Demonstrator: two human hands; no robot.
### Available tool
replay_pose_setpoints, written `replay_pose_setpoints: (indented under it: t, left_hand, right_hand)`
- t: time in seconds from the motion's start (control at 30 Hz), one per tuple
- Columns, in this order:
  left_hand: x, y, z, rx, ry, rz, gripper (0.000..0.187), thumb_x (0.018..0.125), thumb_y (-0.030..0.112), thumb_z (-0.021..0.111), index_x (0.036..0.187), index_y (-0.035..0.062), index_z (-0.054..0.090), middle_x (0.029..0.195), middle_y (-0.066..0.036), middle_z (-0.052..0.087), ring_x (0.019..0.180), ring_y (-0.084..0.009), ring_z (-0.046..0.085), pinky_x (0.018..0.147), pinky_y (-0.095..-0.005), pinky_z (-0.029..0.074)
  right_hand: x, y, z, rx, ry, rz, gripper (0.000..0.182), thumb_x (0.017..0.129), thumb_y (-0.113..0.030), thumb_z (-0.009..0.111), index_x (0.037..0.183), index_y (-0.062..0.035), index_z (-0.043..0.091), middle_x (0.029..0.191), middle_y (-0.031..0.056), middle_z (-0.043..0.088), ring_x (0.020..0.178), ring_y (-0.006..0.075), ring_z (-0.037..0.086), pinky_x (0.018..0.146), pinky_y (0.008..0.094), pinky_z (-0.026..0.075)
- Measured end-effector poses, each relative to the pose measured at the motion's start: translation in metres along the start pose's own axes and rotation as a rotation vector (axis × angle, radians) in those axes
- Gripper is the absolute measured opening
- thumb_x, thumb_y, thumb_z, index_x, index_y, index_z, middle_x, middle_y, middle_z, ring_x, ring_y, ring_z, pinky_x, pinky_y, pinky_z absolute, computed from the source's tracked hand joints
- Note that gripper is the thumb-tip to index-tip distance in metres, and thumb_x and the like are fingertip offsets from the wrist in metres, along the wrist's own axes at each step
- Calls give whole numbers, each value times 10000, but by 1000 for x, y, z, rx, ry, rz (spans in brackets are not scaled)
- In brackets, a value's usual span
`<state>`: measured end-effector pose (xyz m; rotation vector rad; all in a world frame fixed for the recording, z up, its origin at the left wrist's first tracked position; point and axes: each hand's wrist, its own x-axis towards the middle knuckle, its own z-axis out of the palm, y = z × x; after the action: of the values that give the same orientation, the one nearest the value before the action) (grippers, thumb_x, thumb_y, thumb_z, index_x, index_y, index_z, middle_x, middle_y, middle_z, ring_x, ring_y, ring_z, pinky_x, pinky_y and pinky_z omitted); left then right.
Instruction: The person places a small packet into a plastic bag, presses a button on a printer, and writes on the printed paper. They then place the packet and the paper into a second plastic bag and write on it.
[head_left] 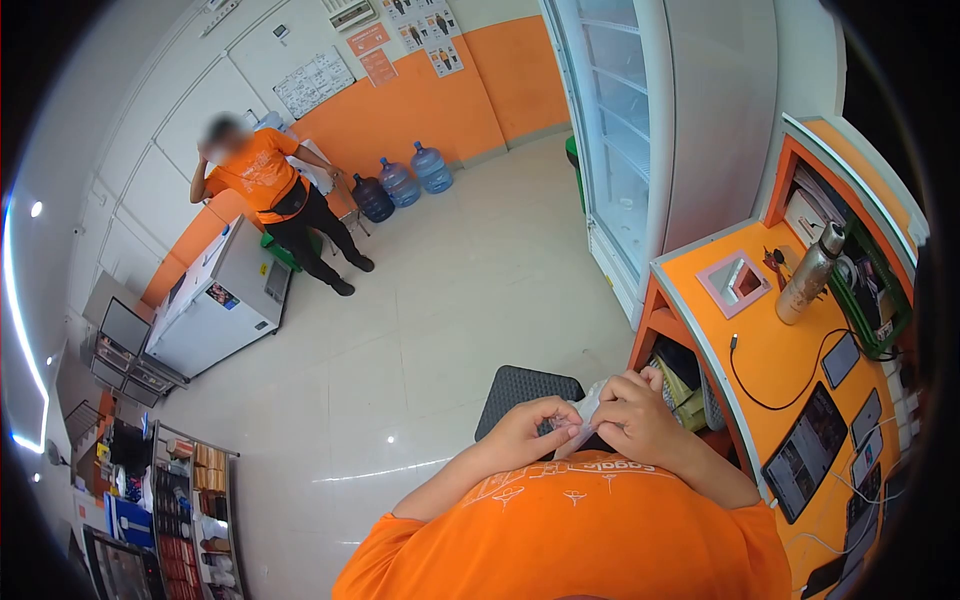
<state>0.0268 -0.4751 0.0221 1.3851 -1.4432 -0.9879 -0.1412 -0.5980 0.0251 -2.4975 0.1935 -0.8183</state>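
Note:
In front of my orange shirt, a crumpled, translucent white plastic bag (588,412) is stretched between my two hands. My left hand (532,432) pinches its left side with bent fingers. On the other side, my right hand (632,412) has its fingers curled round the bag's upper right part. Part of the bag is hidden behind the fingers, and I cannot make out whether anything is inside. Just beyond my left hand is a dark grey stool seat (522,388).
An orange desk (705,305) on my right bears a tablet (805,452), phones, cables, a flask (810,275) and a pink-framed mirror (735,284). A glass-door fridge (625,150) stands ahead. Another person (262,175) stands near a chest freezer (215,300) and water bottles (400,183).

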Motion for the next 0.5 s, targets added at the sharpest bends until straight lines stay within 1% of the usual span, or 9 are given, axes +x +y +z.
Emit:
replay_pose_setpoints:
  t: [0.07, 0.1, 0.17, 0.27, 0.33, 0.37, 0.43, 0.47, 0.5]
  left_hand:
    - [0, 4, 2, -46, 69, -55, 113, 841, 99, 586, 930, 31, 597, 857, -44, 590, 819, -125, 536, 732, -251, 421]
    - [0, 4, 0, -46, 69, -55, 113, 841, 99, 586, 930, 31, 597, 857, -44, 590, 819, -125, 536, 732, -251, 421]
    - [1, 2, -5, 86, -30, 43, 96, 839, 102, 588, 906, 34, 601, 852, -48, 585, 812, -147, 538, 731, -261, 420]
    - [1, 1, -6, 50, -50, 98, 117, 843, 145, 591, 887, 38, 609, 836, -52, 574, 774, -167, 553, 700, -263, 432]
    - [1, 1, -6, 35, -42, 96, 101, 838, 130, 597, 879, 38, 604, 822, -49, 571, 781, -161, 544, 706, -266, 425]
    - [1, 1, -6, 20, -33, 94, 85, 833, 114, 603, 870, 37, 599, 807, -46, 568, 789, -156, 535, 712, -268, 417]
    - [1, 0, -6, 29, -20, 90, 80, 833, 110, 601, 866, 37, 594, 809, -46, 569, 787, -156, 535, 712, -268, 417]
    - [1, -1, -6, 39, -7, 87, 76, 833, 105, 600, 861, 36, 589, 810, -46, 571, 785, -155, 534, 712, -267, 416]
    - [1, 0, -6, 39, -7, 87, 76, 833, 105, 600, 861, 36, 589, 810, -46, 571, 785, -155, 534, 712, -267, 416]
  right_hand:
    - [0, 0, 1, 3, 25, -5, 83, 687, -118, 594, 613, -153, 582, 739, -46, 484, 754, 134, 473, 763, 386, 235]
    - [0, 1, 2, 5, 25, -11, 89, 688, -116, 592, 608, -152, 578, 745, -44, 487, 754, 135, 475, 764, 387, 234]
    - [1, 1, 3, 7, 24, -16, 95, 689, -115, 590, 603, -151, 575, 752, -42, 490, 755, 136, 478, 765, 389, 232]
    - [2, 2, 3, 18, 12, -73, 87, 688, -113, 587, 614, -155, 570, 753, -50, 506, 756, 131, 500, 766, 391, 229]
    - [2, 3, 4, 91, -65, -97, 59, 701, -109, 579, 674, -162, 576, 735, -54, 524, 749, 122, 523, 775, 397, 225]
    - [3, 0, 1, 90, -65, -96, 59, 701, -109, 579, 674, -162, 576, 735, -54, 524, 749, 122, 523, 775, 397, 225]
    - [7, -7, -5, 138, -118, -32, 23, 743, -154, 597, 739, -164, 577, 707, -54, 530, 726, 116, 533, 786, 400, 224]
    - [7, -6, -5, 138, -119, -32, 23, 743, -154, 597, 739, -164, 577, 707, -54, 530, 726, 116, 533, 786, 400, 224]
    - [6, -5, -4, 154, -138, -23, 36, 766, -187, 602, 756, -161, 578, 705, -51, 530, 721, 116, 531, 789, 399, 224]
